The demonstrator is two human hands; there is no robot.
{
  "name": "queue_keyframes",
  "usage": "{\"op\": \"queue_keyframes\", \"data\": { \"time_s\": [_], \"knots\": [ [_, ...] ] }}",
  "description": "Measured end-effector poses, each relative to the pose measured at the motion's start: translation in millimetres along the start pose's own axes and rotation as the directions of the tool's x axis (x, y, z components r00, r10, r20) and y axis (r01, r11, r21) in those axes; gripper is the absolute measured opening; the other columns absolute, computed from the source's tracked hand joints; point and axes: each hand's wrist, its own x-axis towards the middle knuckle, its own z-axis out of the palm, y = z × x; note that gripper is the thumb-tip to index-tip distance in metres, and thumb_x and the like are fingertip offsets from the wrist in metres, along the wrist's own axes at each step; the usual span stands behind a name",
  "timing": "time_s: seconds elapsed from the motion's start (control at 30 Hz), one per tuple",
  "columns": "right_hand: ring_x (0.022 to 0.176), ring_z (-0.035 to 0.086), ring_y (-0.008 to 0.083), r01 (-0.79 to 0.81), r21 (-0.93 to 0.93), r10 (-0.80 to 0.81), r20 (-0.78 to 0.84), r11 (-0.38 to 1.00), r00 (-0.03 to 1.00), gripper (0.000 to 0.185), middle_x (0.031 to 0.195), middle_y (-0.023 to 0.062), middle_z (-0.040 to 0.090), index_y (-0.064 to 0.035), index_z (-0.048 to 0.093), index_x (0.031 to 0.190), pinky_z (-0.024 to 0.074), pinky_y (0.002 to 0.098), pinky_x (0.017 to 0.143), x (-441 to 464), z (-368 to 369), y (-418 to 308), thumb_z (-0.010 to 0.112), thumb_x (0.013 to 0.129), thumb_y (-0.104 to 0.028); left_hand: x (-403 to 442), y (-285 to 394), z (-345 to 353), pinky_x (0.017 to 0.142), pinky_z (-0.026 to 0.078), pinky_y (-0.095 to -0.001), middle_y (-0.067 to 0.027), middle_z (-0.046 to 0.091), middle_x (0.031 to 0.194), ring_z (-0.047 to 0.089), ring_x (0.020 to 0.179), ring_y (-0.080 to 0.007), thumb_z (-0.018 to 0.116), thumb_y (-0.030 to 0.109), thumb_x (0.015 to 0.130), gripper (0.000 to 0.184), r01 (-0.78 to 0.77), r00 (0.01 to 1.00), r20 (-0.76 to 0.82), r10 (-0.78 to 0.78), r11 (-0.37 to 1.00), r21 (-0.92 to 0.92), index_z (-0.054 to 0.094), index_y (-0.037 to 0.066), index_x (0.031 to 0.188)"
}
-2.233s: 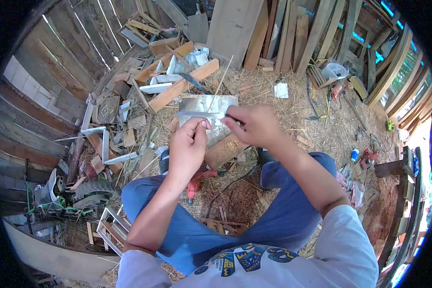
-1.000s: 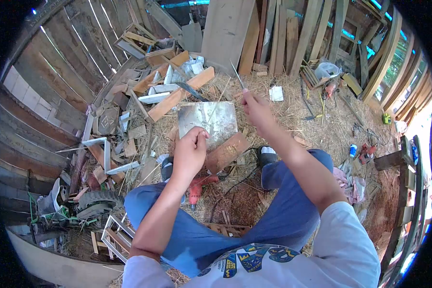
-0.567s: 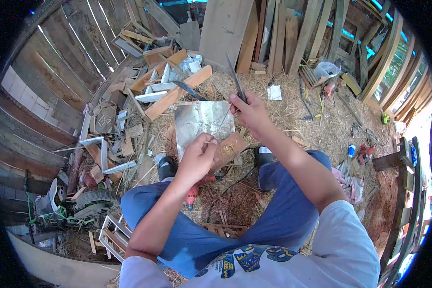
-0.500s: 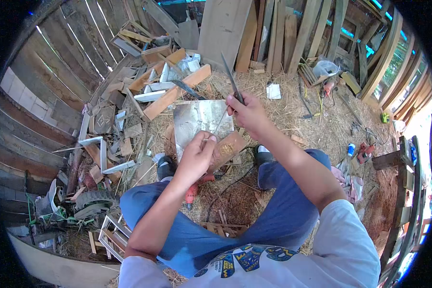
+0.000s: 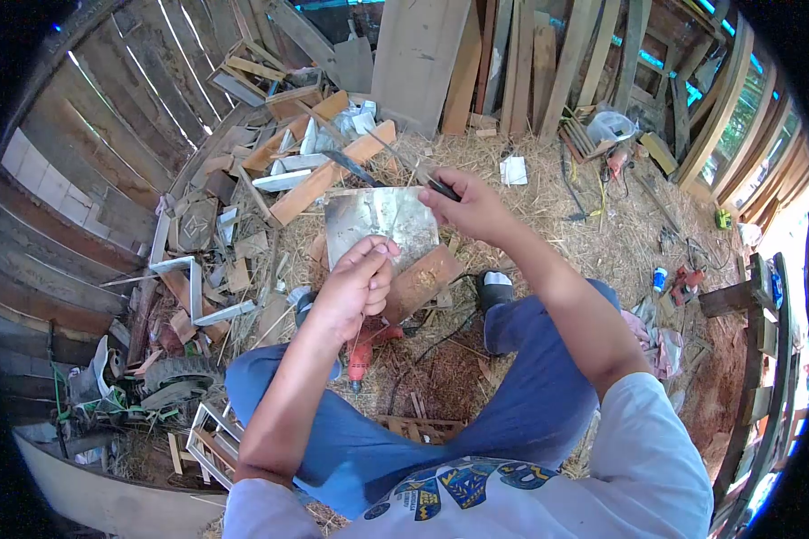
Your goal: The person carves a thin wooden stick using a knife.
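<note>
My right hand [image 5: 467, 208] is closed round the black handle of a knife [image 5: 413, 163], whose blade points up and left. Closer to me, my left hand [image 5: 361, 283] is closed, thumb against the fingers. A thin wooden stick [image 5: 358, 331] seems to pass through it, its lower end showing under the fist. Beneath both hands lies a scuffed, shiny flat sheet [image 5: 368, 220]. A wooden block [image 5: 424, 286] rests slantwise against its near right corner. Between my legs a red power tool [image 5: 360, 359] lies on the ground, partly hidden by my left forearm.
Scrap boards [image 5: 333, 175] are heaped ahead and left, with a dark flat tool [image 5: 355, 168] among them. Planks [image 5: 512, 76] lean at the back. A tyre [image 5: 178, 375] sits at left. Another red tool [image 5: 688, 283] and a blue can [image 5: 660, 278] lie at right.
The knife has swung from pointing up to pointing up-left and lower. My left hand has turned and drawn slightly back. Pale shavings seen on the wooden block no longer show.
</note>
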Motion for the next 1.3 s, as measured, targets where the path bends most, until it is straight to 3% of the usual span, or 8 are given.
{"op": "queue_keyframes", "data": {
  "time_s": [0.07, 0.27, 0.6, 0.67, 0.8, 1.03, 1.17, 1.3],
  "knots": [
    [0.062, 0.053, 0.016, 0.182, -0.322, -0.192, 0.002, 0.929, 0.981, 0.026, 0.07, 0.004, 0.059, -0.0034, 0.062, 0.092, 0.0437, 0.032, 0.06, -4, 1, -3, 0.064, 0.099, -0.028, 2, -3, -5, 0.041, 0.015, -0.0222, 0.008, 0.034, 0.065, 0.022, 0.047, -0.0016, 0.044, 0.023, 0.11, 0.015, -0.098, 0.995, -0.023, 0.099, 0.994, 0.052, 0.055, 0.014, 0.107],
    [0.067, 0.065, 0.0386, 0.309, -0.56, -0.325, 0.073, 0.769, 0.943, 0.028, 0.071, 0.0154, 0.064, -0.009, 0.065, 0.086, 0.0494, 0.0469, 0.059, -19, 24, -14, 0.064, 0.096, -0.035, -2, 0, -2, 0.04, 0.017, -0.0232, 0.0074, 0.032, 0.063, 0.023, 0.045, -0.0034, 0.044, 0.026, 0.11, 0.016, -0.17, 0.979, -0.093, 0.184, 0.976, 0.14, 0.054, 0.014, 0.106],
    [0.062, 0.062, 0.0371, 0.325, -0.62, -0.365, 0.066, 0.715, 0.929, 0.024, 0.068, 0.0144, 0.061, -0.0089, 0.066, 0.085, 0.0476, 0.0433, 0.054, -17, 21, -26, 0.065, 0.096, -0.031, -12, 5, 9, 0.039, 0.016, -0.0232, 0.0076, 0.034, 0.062, 0.023, 0.044, -0.0025, 0.045, 0.022, 0.11, 0.015, -0.202, 0.954, -0.164, 0.251, 0.942, 0.267, 0.054, 0.012, 0.104],
    [0.067, 0.066, 0.0378, 0.149, -0.611, -0.284, -0.129, 0.778, 0.95, 0.029, 0.07, 0.0145, 0.064, -0.011, 0.065, 0.084, 0.0501, 0.0486, 0.058, -4, 7, -14, 0.063, 0.096, -0.037, -12, 4, 6, 0.039, 0.016, -0.0234, 0.0078, 0.034, 0.062, 0.023, 0.044, -0.0024, 0.045, 0.023, 0.11, 0.015, -0.205, 0.962, -0.129, 0.241, 0.948, 0.242, 0.054, 0.012, 0.104],
    [0.068, 0.066, 0.0371, 0.337, -0.661, -0.369, 0.097, 0.67, 0.924, 0.033, 0.073, 0.0138, 0.065, -0.0087, 0.062, 0.079, 0.0515, 0.047, 0.059, -25, 20, -31, 0.065, 0.094, -0.038, -14, 6, 8, 0.039, 0.016, -0.0234, 0.0079, 0.035, 0.062, 0.024, 0.044, -0.0025, 0.045, 0.023, 0.11, 0.015, -0.195, 0.955, -0.158, 0.25, 0.934, 0.3, 0.054, 0.012, 0.104],
    [0.091, 0.067, 0.0449, -0.282, -0.388, 0.11, -0.409, 0.877, 0.906, 0.039, 0.092, 0.0239, 0.07, -0.006, 0.068, 0.109, 0.0524, 0.0514, 0.08, 29, -30, 69, 0.053, 0.1, -0.04, -11, 8, -6, 0.041, 0.023, -0.0233, 0.005, 0.041, 0.066, 0.03, 0.046, -0.0053, 0.045, 0.024, 0.11, 0.014, -0.271, 0.942, -0.16, 0.295, 0.951, 0.151, 0.053, 0.013, 0.109],
    [0.093, 0.066, 0.0471, -0.247, -0.503, 0.043, -0.383, 0.828, 0.923, 0.036, 0.096, 0.025, 0.07, -0.0047, 0.067, 0.11, 0.0525, 0.0521, 0.082, 13, 17, 108, 0.054, 0.099, -0.036, 1, 23, -33, 0.058, 0.046, -0.0274, 0.0002, 0.053, 0.077, 0.049, 0.064, -0.0098, 0.047, 0.021, 0.109, 0.009, -0.34, 0.875, -0.319, 0.364, 0.931, 0.13, 0.051, 0.013, 0.112],
    [0.097, 0.067, 0.0431, -0.267, -0.606, 0.289, -0.063, 0.749, 0.955, 0.029, 0.099, 0.0241, 0.07, -0.0051, 0.068, 0.108, 0.052, 0.0486, 0.085, 0, 71, 146, 0.055, 0.095, -0.028, 13, 33, -84, 0.085, 0.059, -0.0372, 0.0, 0.059, 0.091, 0.059, 0.082, -0.0121, 0.054, 0.017, 0.106, 0.006, -0.405, 0.835, -0.409, 0.367, 0.914, -0.006, 0.055, 0.012, 0.109]
  ]
}}
